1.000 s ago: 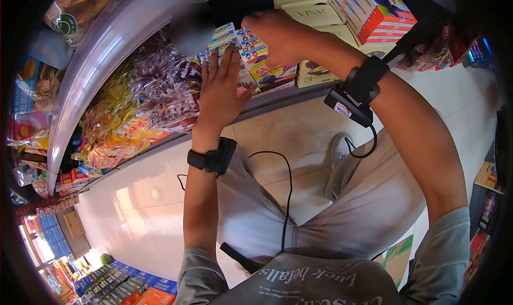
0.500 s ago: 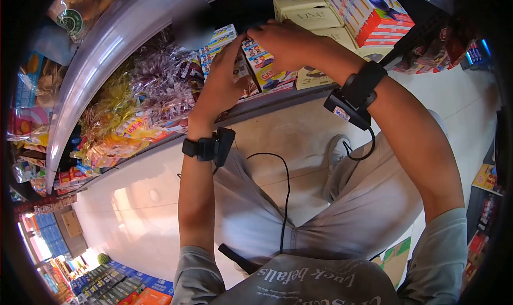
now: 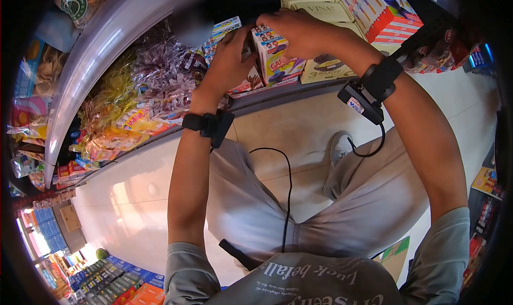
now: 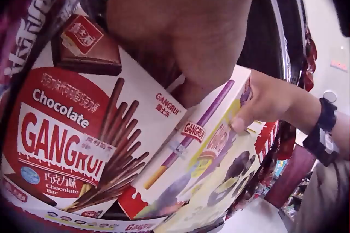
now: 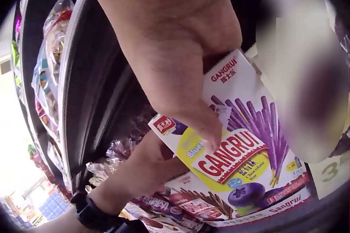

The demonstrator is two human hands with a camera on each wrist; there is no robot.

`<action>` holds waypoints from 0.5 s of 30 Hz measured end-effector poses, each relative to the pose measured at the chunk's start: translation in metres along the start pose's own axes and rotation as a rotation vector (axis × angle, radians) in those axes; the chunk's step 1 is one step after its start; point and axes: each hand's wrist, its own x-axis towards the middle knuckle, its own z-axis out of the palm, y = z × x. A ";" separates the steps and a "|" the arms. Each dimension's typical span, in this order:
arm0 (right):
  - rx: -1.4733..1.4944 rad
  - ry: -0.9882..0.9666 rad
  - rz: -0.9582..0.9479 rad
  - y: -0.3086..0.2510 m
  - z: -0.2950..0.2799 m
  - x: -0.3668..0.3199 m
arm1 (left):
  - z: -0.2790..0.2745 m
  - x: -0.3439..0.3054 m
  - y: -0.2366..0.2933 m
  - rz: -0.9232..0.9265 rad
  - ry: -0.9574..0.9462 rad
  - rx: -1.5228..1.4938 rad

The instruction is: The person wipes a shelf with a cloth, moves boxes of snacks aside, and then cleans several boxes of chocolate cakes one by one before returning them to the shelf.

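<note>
1. Here the right hand [image 3: 296, 35] is gripping a white, purple and yellow cardboard blueberry box [image 5: 246, 162], which is standing on the shelf [image 3: 256, 99] between a chocolate box and some cartons.
2. The right wrist view is revealing what the head view is barely giving: the thumb is pressing on the printed front, beside purple sticks; the other fingers are mostly hiding.
3. Over to the left wrist view: the red and white cardboard chocolate box [image 4: 60, 134] is showing its whole front, while from the head the left hand [image 3: 227, 64] is covering much of it.
4. That left hand is reaching over the chocolate box towards the blueberry box; its fingertips are hiding, so I cannot tell whether they are gripping.
5. The head view is also taking in cream VINA cartons [image 3: 320, 8] on one side and shiny cellophane snack bags [image 3: 160, 75] on the other.
6. And a change! A second ago the left hand was lying flat, fingers spreading; now it is angling across, and the blueberry box is showing more of its side.
</note>
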 end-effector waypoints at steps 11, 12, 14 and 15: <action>0.004 0.056 -0.043 -0.005 0.000 -0.002 | 0.003 0.006 -0.009 -0.084 -0.076 -0.139; 0.000 0.061 -0.037 -0.006 0.001 -0.002 | 0.003 0.006 -0.006 -0.099 -0.084 -0.188; -0.013 0.086 -0.042 -0.005 0.005 -0.002 | 0.003 0.005 -0.002 -0.144 -0.115 -0.204; -0.018 0.098 -0.045 -0.005 0.008 -0.002 | -0.002 0.004 0.008 -0.174 -0.139 -0.169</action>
